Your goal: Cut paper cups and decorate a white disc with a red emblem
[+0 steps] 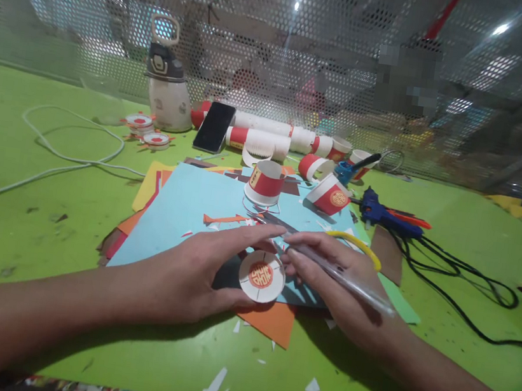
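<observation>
My left hand [203, 271] pinches a round white paper disc [246, 277] between thumb and fingers. The disc bears a red circle with pale lettering and a few dark lines near its rim. A clear-barrelled pen [346, 280] rests in my right hand [328, 268], its fingertips beside the disc's right edge. Whether the pen's tip touches the disc I cannot tell. Scissors with a yellow handle [371, 252] lie partly hidden behind my right hand. Light blue paper [167, 209] spreads under both hands, and a red and white paper cup [265, 186] stands upside down on it.
A blue glue gun [383, 215] with a black cord lies right, near a tilted cup [328, 193]. Behind are a phone [214, 126], stacked cups [270, 124] and a white bottle [168, 97]. A white cable [54, 159] loops left; paper scraps [216, 388] litter the front.
</observation>
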Available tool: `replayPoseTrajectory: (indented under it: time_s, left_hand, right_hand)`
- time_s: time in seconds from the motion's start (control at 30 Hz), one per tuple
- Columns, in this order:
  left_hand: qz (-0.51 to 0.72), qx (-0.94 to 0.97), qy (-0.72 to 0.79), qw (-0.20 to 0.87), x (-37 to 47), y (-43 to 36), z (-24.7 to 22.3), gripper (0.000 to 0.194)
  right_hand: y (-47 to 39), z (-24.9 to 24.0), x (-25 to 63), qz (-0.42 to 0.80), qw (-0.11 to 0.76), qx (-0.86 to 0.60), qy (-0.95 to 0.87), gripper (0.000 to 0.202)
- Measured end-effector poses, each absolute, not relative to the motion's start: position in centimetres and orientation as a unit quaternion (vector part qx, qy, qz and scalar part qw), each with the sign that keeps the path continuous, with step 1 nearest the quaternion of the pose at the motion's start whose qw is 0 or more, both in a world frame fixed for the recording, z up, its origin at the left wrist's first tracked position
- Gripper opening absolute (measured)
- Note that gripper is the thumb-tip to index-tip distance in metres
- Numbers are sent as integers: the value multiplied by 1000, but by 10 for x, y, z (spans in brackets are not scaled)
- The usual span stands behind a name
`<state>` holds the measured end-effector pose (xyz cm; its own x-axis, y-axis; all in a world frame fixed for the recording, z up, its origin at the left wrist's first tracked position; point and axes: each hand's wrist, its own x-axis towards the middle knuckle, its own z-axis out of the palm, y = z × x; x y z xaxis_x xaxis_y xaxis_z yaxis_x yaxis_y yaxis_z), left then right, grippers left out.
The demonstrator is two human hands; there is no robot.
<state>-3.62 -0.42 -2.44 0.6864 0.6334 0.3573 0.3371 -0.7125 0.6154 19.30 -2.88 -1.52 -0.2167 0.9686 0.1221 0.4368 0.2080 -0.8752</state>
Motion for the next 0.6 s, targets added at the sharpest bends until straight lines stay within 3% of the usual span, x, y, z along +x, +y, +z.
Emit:
replayPoseTrajectory:
  time_s: [0.3, 0.6]
  left_hand:
    - [298, 903, 204, 233, -34, -9, -19, 66]
    - [332, 895, 267, 136, -35, -13, -23, 62]
  right_hand:
    - [-36, -9, 189, 478, 367, -472, -643, 21]
    - [-35, -19, 185, 658, 407, -385, -503, 24]
